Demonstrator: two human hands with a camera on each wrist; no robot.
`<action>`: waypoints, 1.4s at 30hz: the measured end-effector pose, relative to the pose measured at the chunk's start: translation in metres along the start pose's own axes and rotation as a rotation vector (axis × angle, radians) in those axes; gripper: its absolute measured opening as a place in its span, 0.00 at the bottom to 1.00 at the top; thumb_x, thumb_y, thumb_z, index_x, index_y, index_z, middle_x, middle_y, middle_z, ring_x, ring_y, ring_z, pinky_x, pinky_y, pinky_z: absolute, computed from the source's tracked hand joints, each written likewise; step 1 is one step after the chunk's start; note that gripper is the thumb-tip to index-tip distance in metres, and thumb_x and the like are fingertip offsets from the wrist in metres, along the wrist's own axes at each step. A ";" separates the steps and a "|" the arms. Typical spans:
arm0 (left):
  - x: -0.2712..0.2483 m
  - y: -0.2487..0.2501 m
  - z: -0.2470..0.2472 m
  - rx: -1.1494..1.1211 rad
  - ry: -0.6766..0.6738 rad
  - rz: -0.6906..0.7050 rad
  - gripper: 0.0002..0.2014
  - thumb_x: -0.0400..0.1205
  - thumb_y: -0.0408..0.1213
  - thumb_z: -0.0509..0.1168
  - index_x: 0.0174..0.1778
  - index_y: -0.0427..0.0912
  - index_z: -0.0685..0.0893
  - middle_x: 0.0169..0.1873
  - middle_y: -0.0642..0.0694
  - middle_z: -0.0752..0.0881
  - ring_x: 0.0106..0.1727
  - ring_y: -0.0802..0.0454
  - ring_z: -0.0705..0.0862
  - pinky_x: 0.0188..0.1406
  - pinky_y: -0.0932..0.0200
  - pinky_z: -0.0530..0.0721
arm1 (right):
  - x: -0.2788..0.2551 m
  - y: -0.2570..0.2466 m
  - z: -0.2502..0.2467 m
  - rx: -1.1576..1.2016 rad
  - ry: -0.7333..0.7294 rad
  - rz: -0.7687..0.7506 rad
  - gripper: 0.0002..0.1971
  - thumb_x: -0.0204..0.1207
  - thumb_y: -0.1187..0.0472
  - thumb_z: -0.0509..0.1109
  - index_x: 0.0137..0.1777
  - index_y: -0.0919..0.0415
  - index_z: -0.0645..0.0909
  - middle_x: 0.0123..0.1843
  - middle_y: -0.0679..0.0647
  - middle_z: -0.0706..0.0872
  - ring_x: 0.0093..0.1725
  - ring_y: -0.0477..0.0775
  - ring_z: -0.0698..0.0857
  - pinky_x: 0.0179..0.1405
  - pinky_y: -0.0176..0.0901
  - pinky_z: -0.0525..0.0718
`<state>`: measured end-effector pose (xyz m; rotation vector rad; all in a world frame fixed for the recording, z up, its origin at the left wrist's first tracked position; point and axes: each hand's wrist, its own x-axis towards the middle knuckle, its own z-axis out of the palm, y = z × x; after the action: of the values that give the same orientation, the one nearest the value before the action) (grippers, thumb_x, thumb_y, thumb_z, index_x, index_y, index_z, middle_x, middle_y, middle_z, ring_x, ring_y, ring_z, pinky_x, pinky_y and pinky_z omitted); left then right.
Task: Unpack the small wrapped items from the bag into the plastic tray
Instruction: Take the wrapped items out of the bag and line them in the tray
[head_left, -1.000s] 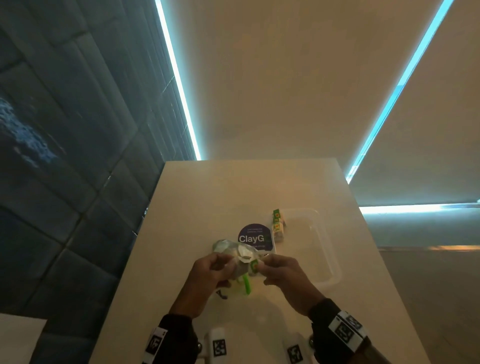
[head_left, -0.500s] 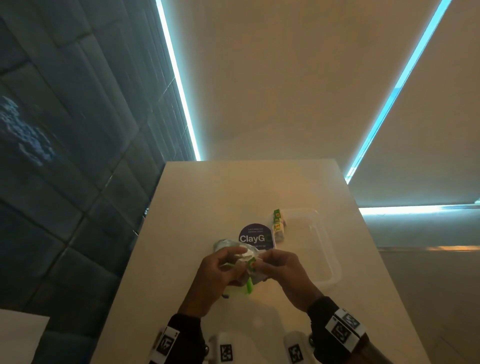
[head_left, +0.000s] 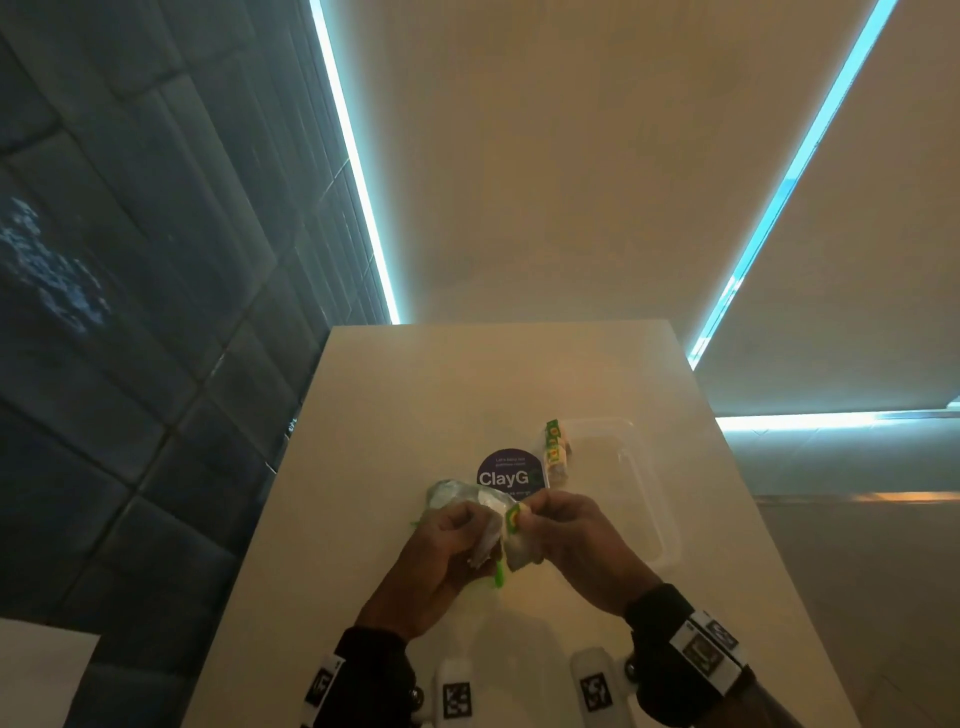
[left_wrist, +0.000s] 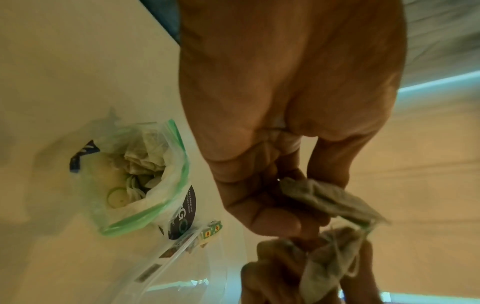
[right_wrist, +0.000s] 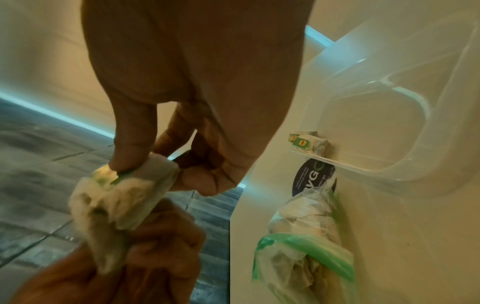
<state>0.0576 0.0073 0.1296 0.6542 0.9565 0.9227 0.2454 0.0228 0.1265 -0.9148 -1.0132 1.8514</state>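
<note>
Both hands meet above the table's middle and hold a clump of small tea bags (head_left: 515, 522) with a green-yellow tag. My left hand (head_left: 467, 525) pinches one crumpled tea bag (left_wrist: 330, 199) in the left wrist view. My right hand (head_left: 540, 514) pinches the tagged tea bag (right_wrist: 124, 185) between thumb and forefinger. The clear zip bag (left_wrist: 135, 176) with a green seal lies open on the table beneath the hands, more tea bags inside. The clear plastic tray (head_left: 644, 493) sits to the right. Two tagged tea bags (head_left: 555, 452) lie at its left rim.
A round dark "ClayG" sticker (head_left: 506, 475) is on the pale table (head_left: 415, 415), between bag and tray. A dark tiled wall runs along the left, and the table's left edge drops off near the bag. Bright light strips cross the background.
The hands have closed in together over the bag. A clump of tea bags with a green tag is now lifted out and held between both hands.
</note>
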 end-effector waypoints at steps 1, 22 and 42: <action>0.000 -0.001 0.002 0.041 -0.015 0.014 0.09 0.80 0.36 0.65 0.44 0.32 0.83 0.37 0.33 0.81 0.39 0.42 0.82 0.40 0.53 0.83 | -0.001 0.000 0.003 -0.021 -0.016 0.001 0.18 0.70 0.56 0.80 0.47 0.72 0.82 0.42 0.63 0.84 0.37 0.55 0.80 0.36 0.44 0.77; 0.003 -0.010 0.010 0.252 0.230 0.214 0.10 0.82 0.34 0.68 0.54 0.34 0.90 0.46 0.37 0.92 0.50 0.39 0.91 0.52 0.50 0.89 | 0.004 0.011 0.012 -0.155 0.286 -0.102 0.19 0.69 0.55 0.77 0.48 0.73 0.84 0.43 0.70 0.88 0.37 0.58 0.83 0.36 0.50 0.81; 0.013 -0.017 0.001 0.480 0.355 0.202 0.15 0.69 0.32 0.81 0.49 0.45 0.88 0.42 0.45 0.93 0.45 0.50 0.92 0.43 0.52 0.91 | 0.004 0.013 0.009 -0.119 0.216 0.067 0.18 0.71 0.59 0.75 0.53 0.75 0.86 0.52 0.71 0.88 0.49 0.63 0.89 0.47 0.55 0.90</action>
<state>0.0679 0.0106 0.1109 1.0276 1.4726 1.0146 0.2323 0.0192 0.1183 -1.2050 -0.9762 1.7174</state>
